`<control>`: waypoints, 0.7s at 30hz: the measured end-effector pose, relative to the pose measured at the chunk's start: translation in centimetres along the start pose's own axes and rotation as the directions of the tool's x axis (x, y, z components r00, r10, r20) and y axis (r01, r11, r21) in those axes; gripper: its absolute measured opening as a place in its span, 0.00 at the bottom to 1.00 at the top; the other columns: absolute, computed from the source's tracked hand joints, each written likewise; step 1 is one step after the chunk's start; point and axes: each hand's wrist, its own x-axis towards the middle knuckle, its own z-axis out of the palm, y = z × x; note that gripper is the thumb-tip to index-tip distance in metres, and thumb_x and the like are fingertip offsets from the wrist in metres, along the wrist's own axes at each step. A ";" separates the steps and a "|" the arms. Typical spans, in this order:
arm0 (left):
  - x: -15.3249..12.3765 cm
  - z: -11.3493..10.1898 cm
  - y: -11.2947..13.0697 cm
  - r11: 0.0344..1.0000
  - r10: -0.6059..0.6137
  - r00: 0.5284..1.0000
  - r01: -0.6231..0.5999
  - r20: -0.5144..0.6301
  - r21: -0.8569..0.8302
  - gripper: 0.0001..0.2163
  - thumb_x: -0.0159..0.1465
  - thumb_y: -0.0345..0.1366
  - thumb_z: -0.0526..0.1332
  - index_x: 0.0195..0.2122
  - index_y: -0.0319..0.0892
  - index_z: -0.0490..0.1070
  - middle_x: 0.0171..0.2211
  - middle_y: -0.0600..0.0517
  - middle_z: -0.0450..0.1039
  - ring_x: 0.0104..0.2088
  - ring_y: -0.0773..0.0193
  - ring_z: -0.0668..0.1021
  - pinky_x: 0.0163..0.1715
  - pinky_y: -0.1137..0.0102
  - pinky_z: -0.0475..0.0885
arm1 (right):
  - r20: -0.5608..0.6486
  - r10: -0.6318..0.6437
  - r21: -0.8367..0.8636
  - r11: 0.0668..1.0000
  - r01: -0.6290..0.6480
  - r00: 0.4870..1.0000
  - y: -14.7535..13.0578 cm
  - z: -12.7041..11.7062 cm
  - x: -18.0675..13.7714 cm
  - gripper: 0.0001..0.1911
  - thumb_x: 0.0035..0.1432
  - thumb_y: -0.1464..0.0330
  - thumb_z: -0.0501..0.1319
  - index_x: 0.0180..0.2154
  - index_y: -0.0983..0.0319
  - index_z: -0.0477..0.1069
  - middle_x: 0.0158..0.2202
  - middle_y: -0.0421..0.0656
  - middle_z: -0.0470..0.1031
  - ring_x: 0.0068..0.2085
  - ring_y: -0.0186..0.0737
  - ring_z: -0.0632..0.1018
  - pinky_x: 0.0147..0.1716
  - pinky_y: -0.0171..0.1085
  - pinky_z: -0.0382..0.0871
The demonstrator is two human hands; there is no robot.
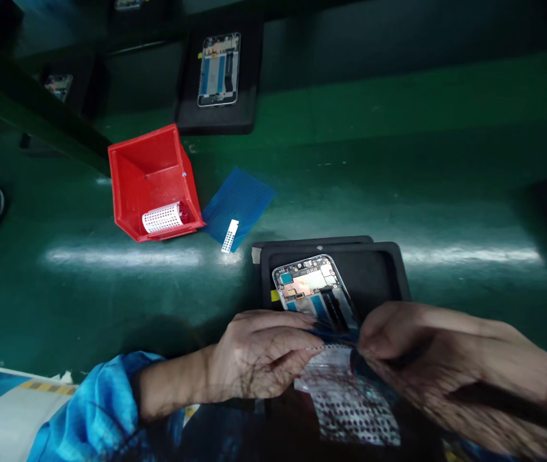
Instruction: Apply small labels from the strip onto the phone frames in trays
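Between my hands is a white sheet of small dark dot stickers [357, 410], partly in shadow, with a dark blue edge along its top. My left hand [268, 356] pinches its upper left edge between thumb and fingers. At the upper right, the fingers of my right hand [417, 350] are closed on the sheet's edge. Just beyond the hands lies an opened phone [312, 282], its circuit board and blue strips showing. It rests in a black foam tray [401, 273], and my hands and the sheet cover its near end.
Left of centre stands a red bin [119, 192] with a rolled dot sheet [162, 218] inside. Beside it lies a blue sheet [249, 196] bearing a small white sticker strip [229, 236]. Farther back, another opened phone [219, 69] sits on a black tray [247, 119]. A dark post [37, 109] crosses the left side.
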 end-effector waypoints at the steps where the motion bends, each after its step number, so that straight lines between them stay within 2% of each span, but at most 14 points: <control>1: 0.0 0.0 0.0 1.000 -0.004 1.000 0.004 -0.001 -0.008 0.05 0.76 0.34 0.65 0.45 0.43 0.82 0.41 0.49 0.94 0.41 0.58 0.95 0.47 0.71 0.91 | -0.010 -0.013 0.007 1.000 0.014 1.000 0.0 0.0 0.3 0.18 0.64 0.57 0.73 0.24 0.50 0.75 0.25 0.39 0.83 0.26 0.46 0.87 0.26 0.39 0.85; 3: -0.1 0.2 -0.1 0.999 -0.013 1.000 0.012 -0.022 -0.034 0.04 0.74 0.33 0.67 0.44 0.42 0.83 0.42 0.47 0.94 0.41 0.57 0.95 0.46 0.71 0.91 | -0.154 0.022 -0.018 1.000 -0.025 0.988 0.1 0.1 0.9 0.17 0.59 0.65 0.76 0.24 0.51 0.72 0.27 0.37 0.84 0.28 0.45 0.87 0.27 0.37 0.85; 4: -0.2 0.3 -0.1 0.999 -0.017 0.999 0.016 -0.031 -0.046 0.03 0.73 0.32 0.69 0.44 0.42 0.83 0.42 0.46 0.94 0.41 0.56 0.95 0.47 0.71 0.91 | -0.258 0.062 -0.040 0.996 -0.074 0.964 0.2 0.2 1.2 0.18 0.56 0.66 0.78 0.23 0.51 0.71 0.27 0.37 0.84 0.28 0.44 0.87 0.27 0.36 0.84; 6: -0.3 0.4 -0.1 0.998 -0.027 0.999 0.024 -0.045 -0.062 0.03 0.70 0.31 0.70 0.44 0.41 0.83 0.42 0.43 0.93 0.41 0.55 0.95 0.47 0.71 0.91 | -0.366 0.129 -0.048 0.986 -0.157 0.921 0.6 0.4 1.7 0.19 0.51 0.67 0.79 0.22 0.51 0.71 0.27 0.37 0.85 0.29 0.44 0.88 0.27 0.35 0.83; 15: 0.0 -0.1 0.2 0.999 -0.030 1.000 0.030 -0.001 -0.042 0.05 0.67 0.28 0.71 0.44 0.41 0.83 0.40 0.44 0.94 0.42 0.56 0.95 0.48 0.72 0.89 | -0.369 0.256 -0.035 0.957 -0.289 0.894 0.3 0.6 2.8 0.15 0.51 0.67 0.77 0.21 0.52 0.74 0.28 0.36 0.86 0.31 0.40 0.87 0.31 0.37 0.81; 21: 0.3 -0.3 0.3 0.999 -0.020 1.000 0.020 0.012 -0.026 0.04 0.68 0.28 0.71 0.43 0.38 0.84 0.40 0.42 0.94 0.41 0.57 0.95 0.50 0.74 0.87 | -0.374 0.262 -0.028 0.956 -0.293 0.890 0.4 0.6 3.1 0.14 0.52 0.68 0.76 0.22 0.52 0.74 0.29 0.36 0.87 0.33 0.42 0.88 0.34 0.40 0.82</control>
